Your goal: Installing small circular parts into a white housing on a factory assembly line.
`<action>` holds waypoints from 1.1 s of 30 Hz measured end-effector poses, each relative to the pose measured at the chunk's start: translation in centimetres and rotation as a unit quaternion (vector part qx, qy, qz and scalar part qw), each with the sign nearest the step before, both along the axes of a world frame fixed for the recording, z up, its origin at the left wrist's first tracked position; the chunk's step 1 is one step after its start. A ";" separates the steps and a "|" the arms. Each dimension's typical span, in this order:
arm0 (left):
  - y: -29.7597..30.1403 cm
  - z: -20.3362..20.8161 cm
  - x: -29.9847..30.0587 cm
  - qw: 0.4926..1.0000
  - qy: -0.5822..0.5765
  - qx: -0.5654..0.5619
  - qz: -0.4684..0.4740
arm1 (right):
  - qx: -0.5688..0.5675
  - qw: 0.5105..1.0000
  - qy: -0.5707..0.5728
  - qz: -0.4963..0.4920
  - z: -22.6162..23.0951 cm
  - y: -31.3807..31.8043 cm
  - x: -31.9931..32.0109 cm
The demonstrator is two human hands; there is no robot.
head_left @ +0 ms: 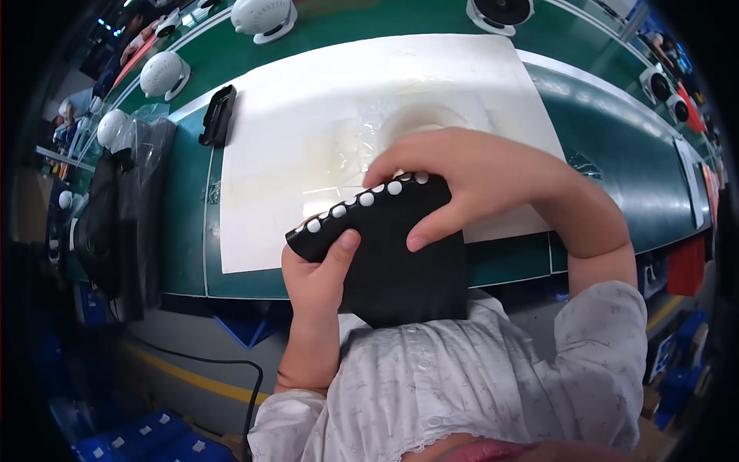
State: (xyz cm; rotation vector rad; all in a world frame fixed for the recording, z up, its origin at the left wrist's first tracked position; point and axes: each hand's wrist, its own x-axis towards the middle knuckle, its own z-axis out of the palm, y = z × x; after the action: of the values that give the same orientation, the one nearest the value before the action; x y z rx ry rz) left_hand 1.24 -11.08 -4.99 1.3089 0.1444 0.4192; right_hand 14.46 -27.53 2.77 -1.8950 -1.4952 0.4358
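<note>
A black sheet-like piece (400, 208) is held up in front of me, over the table's near edge. Small white round dots (366, 199) run in a row along its curved upper edge. My left hand (317, 273) grips its left end, thumb on the near face and fingers hidden behind. At the right end, my right hand (469, 173) reaches around it, with thumb and forefinger well apart; the thumb lies over the black face and the forefinger tip is by the dots. Whether the black area down to my lap is all one piece, I cannot tell.
A white board (277, 146) covers the green table (600, 123). On it are clear film (346, 154) and a pale ring, perhaps a tape roll (423, 117). A black plastic part (218, 115) lies left. White round fan-like units (263, 17) stand behind. Dark bagged things (142, 177) are far left.
</note>
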 end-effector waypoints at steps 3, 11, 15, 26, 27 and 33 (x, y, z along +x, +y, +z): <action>-0.3 0.3 0.2 0.999 -0.004 -0.021 -0.028 | 0.018 1.000 -0.020 -0.014 -0.4 -0.1 -0.1; 0.2 -0.1 0.1 0.999 0.023 -0.008 -0.028 | -0.043 0.995 0.078 -0.044 -0.7 0.0 0.5; 0.4 -0.5 0.0 0.999 0.023 -0.009 -0.020 | -0.034 0.994 0.093 -0.038 -0.8 0.0 0.5; 0.2 -0.4 0.0 0.997 -0.075 -0.026 0.014 | -0.063 0.993 0.092 -0.032 -1.0 0.0 0.7; 0.2 -0.4 -0.1 0.997 -0.074 -0.026 0.015 | -0.064 0.993 0.093 -0.031 -1.1 0.0 0.6; 0.5 -0.5 -0.1 0.997 -0.072 -0.037 0.010 | -0.045 0.995 0.086 -0.021 -1.1 0.1 0.7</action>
State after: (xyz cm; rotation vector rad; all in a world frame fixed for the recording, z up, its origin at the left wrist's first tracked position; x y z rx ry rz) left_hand 1.09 -10.63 -5.48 1.2004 0.0528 0.5194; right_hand 15.18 -27.43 1.63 -1.9022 -1.3413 0.6402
